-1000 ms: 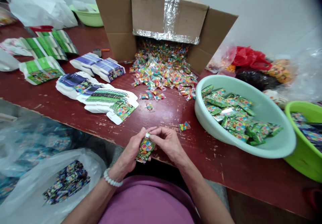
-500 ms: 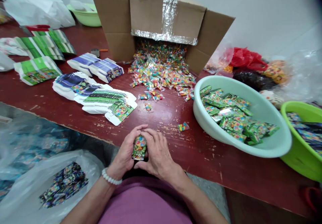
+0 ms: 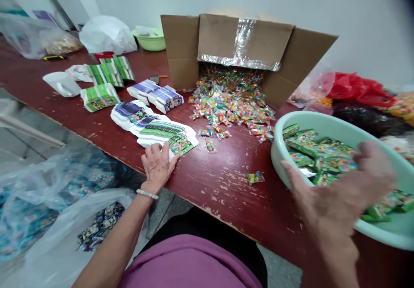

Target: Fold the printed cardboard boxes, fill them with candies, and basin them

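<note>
At the near end of a row of overlapping flat candy boxes (image 3: 158, 128), my left hand (image 3: 157, 165) has its fingers and thumb closed around the white flap of the endmost flat box (image 3: 183, 145). My right hand (image 3: 343, 197), smeared by motion, is over the near side of a pale green basin (image 3: 281, 150). Its thumb stands apart from its fingers and nothing shows in it. Filled green candy boxes (image 3: 333, 154) lie heaped in the basin. A single candy packet (image 3: 255, 177) rests on the table between my hands, and another packet (image 3: 210, 146) lies beyond.
An opened cardboard carton (image 3: 246, 42) spills small candy packets (image 3: 229, 102) onto the red table (image 3: 220, 193). Bundled purple boxes (image 3: 155, 94) and green boxes (image 3: 100, 96) stand left, near a white mug (image 3: 61, 84). Plastic bags (image 3: 51, 236) fill the floor below the left edge.
My hands have parted from around a filled candy box. The left has moved to the flat boxes, the right out over the basin. The box is no longer between them. The view has swung left.
</note>
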The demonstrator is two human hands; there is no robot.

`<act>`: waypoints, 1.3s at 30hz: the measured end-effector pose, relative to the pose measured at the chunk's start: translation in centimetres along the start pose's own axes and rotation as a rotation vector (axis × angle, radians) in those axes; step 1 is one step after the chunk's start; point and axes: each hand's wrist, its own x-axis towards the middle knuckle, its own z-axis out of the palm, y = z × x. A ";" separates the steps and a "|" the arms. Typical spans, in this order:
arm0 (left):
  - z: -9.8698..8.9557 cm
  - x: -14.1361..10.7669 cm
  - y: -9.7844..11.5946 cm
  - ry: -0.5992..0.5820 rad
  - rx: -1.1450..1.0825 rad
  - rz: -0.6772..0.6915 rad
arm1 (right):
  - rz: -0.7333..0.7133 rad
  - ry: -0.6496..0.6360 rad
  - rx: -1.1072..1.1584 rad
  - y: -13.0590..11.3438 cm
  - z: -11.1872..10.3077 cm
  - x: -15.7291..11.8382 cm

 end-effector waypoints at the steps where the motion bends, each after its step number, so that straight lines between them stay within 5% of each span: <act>1: 0.0 0.1 0.0 -0.005 0.022 0.010 | -0.002 -0.019 0.013 -1.2 0.5 -0.7; 6: -0.5 0.2 0.1 -0.016 0.059 0.065 | -0.037 -0.260 0.262 -7.3 5.2 -4.2; 11: -0.2 0.2 -0.2 -0.016 0.070 0.080 | 0.032 -0.609 0.680 -12.0 13.1 -4.2; 13: 0.1 0.2 -0.4 -0.007 0.092 0.080 | 0.123 -0.788 0.616 -14.1 16.0 -3.3; 17: 0.4 0.1 -0.5 -0.001 0.114 0.096 | 0.227 -0.872 0.518 -17.2 19.3 -1.9; 25: 0.2 0.2 -0.5 -0.009 0.075 0.077 | 0.301 -0.840 0.586 -16.8 19.4 -1.4; 28: -1.0 -0.1 -0.8 0.058 -0.034 0.084 | 0.258 -0.791 0.648 -15.4 17.6 -1.3; 31: -3.1 -0.5 -0.9 0.073 -0.379 0.108 | 0.166 -0.719 0.740 -13.7 14.2 -1.4; 33: -4.3 -0.8 -0.7 -0.178 -0.757 0.193 | 0.085 -0.719 0.822 -12.9 11.7 -1.7; 36: -4.9 -1.6 -0.1 -0.870 -1.202 0.308 | 0.029 -0.779 0.875 -12.3 8.6 -2.8; 38: -4.4 -2.5 0.6 -1.226 -1.354 0.260 | 0.028 -0.796 0.875 -12.1 7.4 -3.6; 39: -4.1 -3.0 1.0 -1.312 -1.420 0.200 | 0.029 -0.803 0.888 -12.0 7.0 -3.9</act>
